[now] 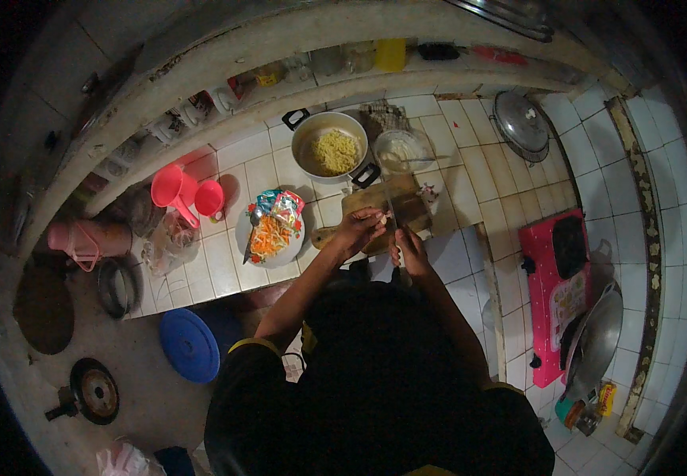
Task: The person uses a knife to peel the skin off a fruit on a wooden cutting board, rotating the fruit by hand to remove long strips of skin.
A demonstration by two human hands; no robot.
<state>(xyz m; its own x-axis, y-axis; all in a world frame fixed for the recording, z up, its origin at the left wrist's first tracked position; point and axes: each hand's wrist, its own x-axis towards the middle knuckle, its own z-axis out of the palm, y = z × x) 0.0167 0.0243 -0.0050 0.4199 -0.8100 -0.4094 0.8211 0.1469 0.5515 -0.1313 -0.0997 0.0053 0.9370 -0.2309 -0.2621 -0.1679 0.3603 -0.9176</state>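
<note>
Over a wooden cutting board (412, 193), my left hand (362, 229) holds a small pale piece of food (384, 219) between its fingertips. My right hand (409, 250) grips a knife (389, 202), its blade upright in the view and close beside that piece. Behind the board stands a two-handled pot (300, 156) with yellow noodles (336, 152) in it. A glass bowl (400, 143) with a spoon sits to the pot's right. Left of the board, a plate (289, 253) bears shredded orange and white vegetables (269, 238), packets (287, 208) and a spoon.
Pink plastic jugs (171, 187), a plastic bag (168, 244) and a pink flask (90, 241) stand at the left. A lidded pot (521, 125) is at the back right. A pink stove (549, 297) and a wok (599, 339) lie to the right. A blue lidded bin (189, 345) stands below the counter.
</note>
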